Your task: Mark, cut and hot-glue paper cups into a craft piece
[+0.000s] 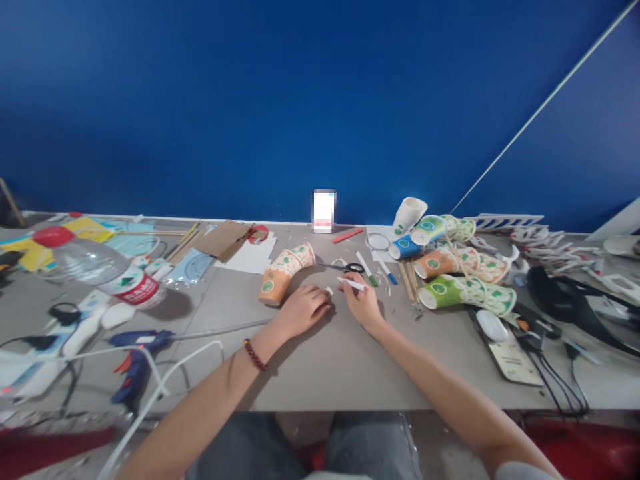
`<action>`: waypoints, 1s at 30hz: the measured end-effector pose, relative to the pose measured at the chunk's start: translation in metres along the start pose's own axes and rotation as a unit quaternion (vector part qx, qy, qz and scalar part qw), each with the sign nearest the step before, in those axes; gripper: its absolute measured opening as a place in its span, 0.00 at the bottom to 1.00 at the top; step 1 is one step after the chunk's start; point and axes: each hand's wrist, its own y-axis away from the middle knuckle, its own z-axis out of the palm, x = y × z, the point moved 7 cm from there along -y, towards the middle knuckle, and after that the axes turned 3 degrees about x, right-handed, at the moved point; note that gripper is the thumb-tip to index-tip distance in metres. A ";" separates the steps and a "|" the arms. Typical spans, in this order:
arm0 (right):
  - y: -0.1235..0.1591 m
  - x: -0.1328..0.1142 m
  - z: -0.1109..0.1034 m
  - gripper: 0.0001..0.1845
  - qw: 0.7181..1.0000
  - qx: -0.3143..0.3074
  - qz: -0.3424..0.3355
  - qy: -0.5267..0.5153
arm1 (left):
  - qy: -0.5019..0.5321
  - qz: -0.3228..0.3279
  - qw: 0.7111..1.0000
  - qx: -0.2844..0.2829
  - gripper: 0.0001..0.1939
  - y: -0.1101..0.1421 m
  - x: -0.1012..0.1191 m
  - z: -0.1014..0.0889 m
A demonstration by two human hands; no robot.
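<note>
My right hand (364, 303) is closed around a white marker (353, 285), its tip pointing left. My left hand (304, 311) rests low over the table with fingers bent together. A small white piece (329, 291) shows at its fingertips, too small to name exactly. Just behind the left hand lies a bent row of joined orange-and-white paper cups (280, 277). Black-handled scissors (355, 267) lie behind the right hand, beside a green-ended marker (367, 270) and a blue-ended marker (385, 269).
More joined cups (443, 291) and wooden sticks (409, 280) lie to the right. A phone (324, 211) stands against the blue wall. At left are a glue gun (143, 353), a large bottle (107, 267), a power strip (75, 340) and cardboard (223, 239).
</note>
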 end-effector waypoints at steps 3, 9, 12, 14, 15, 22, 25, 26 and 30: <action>0.000 0.002 -0.003 0.13 1.000 0.013 0.008 0.001 | -0.005 -0.002 1.000 0.000 0.13 0.000 0.000 0.000; -0.001 0.007 -0.001 0.15 1.000 0.011 0.008 -0.024 | -0.003 -0.007 1.000 -0.008 0.14 0.000 -0.002 0.002; -0.001 0.009 -0.001 0.15 1.000 0.014 0.007 -0.017 | 0.001 -0.008 1.000 -0.007 0.14 0.001 -0.002 0.002; -0.001 0.009 -0.001 0.15 1.000 0.019 0.002 -0.007 | 0.001 -0.005 1.000 -0.004 0.14 0.001 -0.002 0.001; -0.002 0.010 -0.002 0.16 1.000 0.023 0.000 -0.006 | 0.000 -0.005 1.000 0.000 0.13 0.001 -0.002 0.001; -0.002 0.013 -0.002 0.17 0.984 0.028 0.015 -0.175 | 0.000 0.000 0.999 0.047 0.12 0.003 -0.005 -0.001; 0.001 0.008 0.003 0.18 0.966 0.006 0.021 -0.256 | -0.001 0.014 0.998 0.063 0.12 0.003 -0.003 -0.002; 0.001 0.007 0.003 0.17 0.962 0.005 0.021 -0.273 | -0.002 0.019 0.998 0.066 0.11 0.003 -0.002 -0.003; 0.002 0.003 0.001 0.17 0.951 0.015 0.019 -0.310 | -0.007 0.034 0.997 0.066 0.11 0.002 0.002 -0.005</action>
